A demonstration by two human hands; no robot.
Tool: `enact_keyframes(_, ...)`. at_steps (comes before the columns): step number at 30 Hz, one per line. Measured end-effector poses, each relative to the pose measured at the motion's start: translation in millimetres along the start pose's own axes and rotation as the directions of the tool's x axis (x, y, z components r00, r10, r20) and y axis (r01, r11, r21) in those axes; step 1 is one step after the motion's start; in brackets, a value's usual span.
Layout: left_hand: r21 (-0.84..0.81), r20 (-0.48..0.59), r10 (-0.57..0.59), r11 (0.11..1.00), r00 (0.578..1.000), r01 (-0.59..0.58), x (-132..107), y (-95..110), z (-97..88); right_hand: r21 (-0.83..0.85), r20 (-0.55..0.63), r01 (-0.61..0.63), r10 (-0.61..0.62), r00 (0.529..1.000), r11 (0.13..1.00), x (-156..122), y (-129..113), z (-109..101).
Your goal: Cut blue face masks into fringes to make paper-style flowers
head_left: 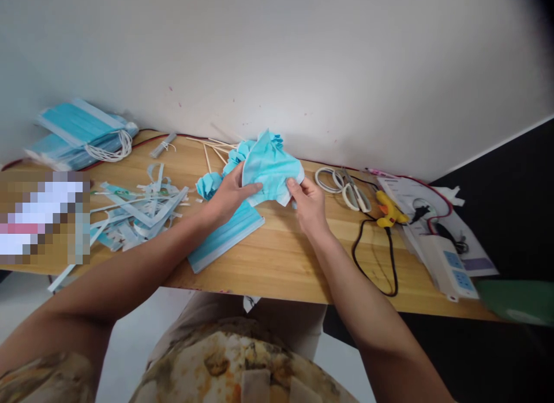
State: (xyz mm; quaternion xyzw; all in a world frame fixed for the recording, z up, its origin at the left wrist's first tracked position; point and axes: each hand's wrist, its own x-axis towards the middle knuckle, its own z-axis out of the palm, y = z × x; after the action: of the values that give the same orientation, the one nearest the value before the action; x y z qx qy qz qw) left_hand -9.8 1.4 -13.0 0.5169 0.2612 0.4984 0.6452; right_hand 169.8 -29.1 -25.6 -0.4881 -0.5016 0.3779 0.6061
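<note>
A piece of light blue face-mask fabric point(272, 169) is spread between my two hands above the table. My left hand point(236, 189) grips its left edge, thumb lying across the front. At the lower right corner, my right hand point(307, 201) pinches the fabric between thumb and fingers. Below my left hand lies a flat pleated blue face mask point(227, 235). Crumpled blue flower-like bunches point(208, 185) sit behind and left of the hands, close to several thin wooden sticks point(208, 142).
Cut mask strips point(147, 212) are heaped at the left, with a stack of face masks point(82, 126) behind. To the right are scissors point(355, 192), a roll of tape point(328, 179), a yellow glue gun point(387, 209) with its cord, papers and a white power strip point(448, 267).
</note>
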Motion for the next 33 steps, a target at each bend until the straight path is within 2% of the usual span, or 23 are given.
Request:
enact_keyframes(4, -0.064, 0.054, -0.105, 0.992, 0.993, 0.108, 0.5, 6.7, -2.6, 0.047, -0.071, 0.022, -0.018, 0.997, 0.999, 7.0, -5.6, -8.2)
enact_keyframes(7, -0.024, 0.159, -0.242, 0.968, 0.957, 0.248, -2.7, 12.0, -3.3, -0.023, -0.127, 0.15, -0.151, 0.98, 0.988, 12.3, -19.1, -19.4)
enact_keyframes(9, 0.01, 0.229, -0.302, 0.951, 0.926, 0.308, -5.5, 14.1, -3.4, -0.125, -0.11, 0.236, -0.25, 0.962, 0.964, 14.0, -28.2, -26.8)
enact_keyframes(11, 0.036, 0.276, -0.332, 0.941, 0.902, 0.335, -7.9, 15.2, -3.5, -0.197, -0.041, 0.292, -0.305, 0.951, 0.936, 14.2, -33.8, -32.0)
enact_keyframes(15, 0.151, 0.358, -0.382, 0.924, 0.852, 0.351, -10.3, 16.6, -4.2, -0.27, 0.093, 0.269, -0.253, 0.963, 0.925, 12.8, -32.9, -35.6)
enact_keyframes(17, 0.217, 0.405, -0.401, 0.915, 0.822, 0.339, -9.8, 16.5, -5.1, -0.306, 0.077, 0.245, -0.233, 0.969, 0.92, 12.8, -30.1, -35.7)
enact_keyframes(18, 0.239, 0.408, -0.401, 0.914, 0.82, 0.328, -9.0, 15.8, -5.6, -0.315, 0.038, 0.243, -0.244, 0.969, 0.918, 13.3, -29.0, -35.8)
enact_keyframes(19, 0.256, 0.387, -0.393, 0.915, 0.834, 0.312, -7.9, 14.7, -6.3, -0.318, -0.015, 0.248, -0.266, 0.964, 0.915, 14.1, -28.2, -35.9)
enact_keyframes(20, 0.275, 0.337, -0.37, 0.918, 0.866, 0.286, -6.4, 13.2, -7.0, -0.32, -0.076, 0.255, -0.293, 0.953, 0.913, 15.0, -27.7, -36.1)
enact_keyframes(22, 0.327, 0.176, -0.28, 0.921, 0.944, 0.212, -3.0, 9.2, -8.5, -0.337, -0.185, 0.254, -0.329, 0.926, 0.906, 17.0, -27.3, -36.4)
enact_keyframes(24, 0.365, 0.004, -0.162, 0.919, 0.987, 0.149, 0.2, 5.2, -9.6, -0.37, -0.242, 0.241, -0.344, 0.907, 0.897, 18.2, -27.1, -36.1)
enact_keyframes(26, 0.343, -0.11, -0.074, 0.933, 0.991, 0.108, 2.2, 2.4, -10.0, -0.399, -0.26, 0.224, -0.344, 0.902, 0.889, 18.3, -26.3, -35.0)
enact_keyframes(29, 0.294, -0.199, 0.006, 0.954, 0.98, 0.054, 3.2, 0.8, -10.5, -0.422, -0.249, 0.223, -0.349, 0.903, 0.879, 16.8, -23.2, -32.2)
enact_keyframes(33, 0.419, -0.276, 0.166, 0.907, 0.947, -0.037, 4.5, 0.9, -13.2, -0.44, -0.23, 0.227, -0.354, 0.907, 0.869, 15.2, -18.8, -28.8)
